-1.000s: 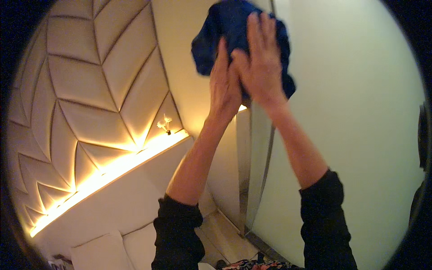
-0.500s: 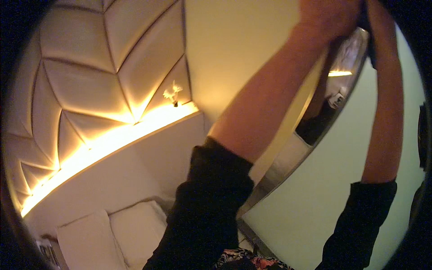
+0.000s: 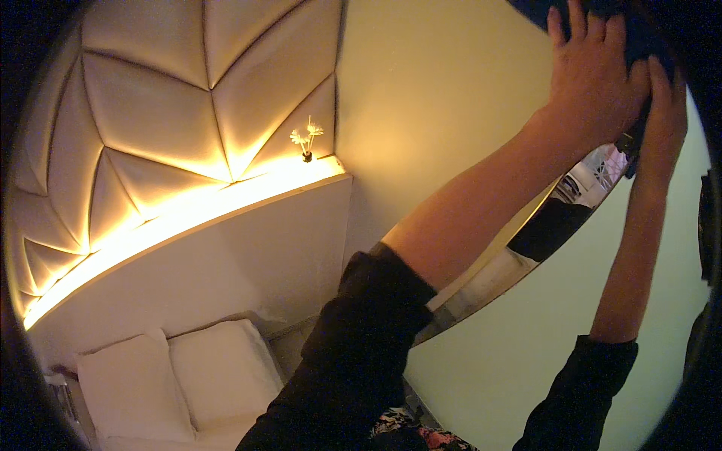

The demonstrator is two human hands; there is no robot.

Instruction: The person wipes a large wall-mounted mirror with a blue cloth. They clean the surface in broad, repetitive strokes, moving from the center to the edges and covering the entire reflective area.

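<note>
Head view is showing both bare hands reaching up to the upper right, where a blue cloth [image 3: 643, 30] is lying beneath them, partly cut off by the dark rim. The left hand [image 3: 596, 79] is resting on it palm down, its fingers spreading apart and nearly straight, gripping nothing that shows. Close beside it, the right hand [image 3: 662, 124] is touching the cloth's lower side; shadow is hiding most of its fingers, so I cannot tell how far it is opening. The left forearm [image 3: 466, 207] is crossing in front of the cream wall [image 3: 436, 75] and covering part of a narrow reflective strip [image 3: 553, 229], which is bordering a pale green panel [image 3: 511, 361]. Over to the left, a glowing ledge [image 3: 188, 207] is running below the padded wall panel [image 3: 150, 113], and white flowers [image 3: 307, 135] are standing near its right end. Lower down, two pale pillows [image 3: 135, 383] are lying side by side, while the left black sleeve [image 3: 361, 331] is blocking the area to their right. Patterned fabric [image 3: 391, 422] is peeking out at the bottom edge.
</note>
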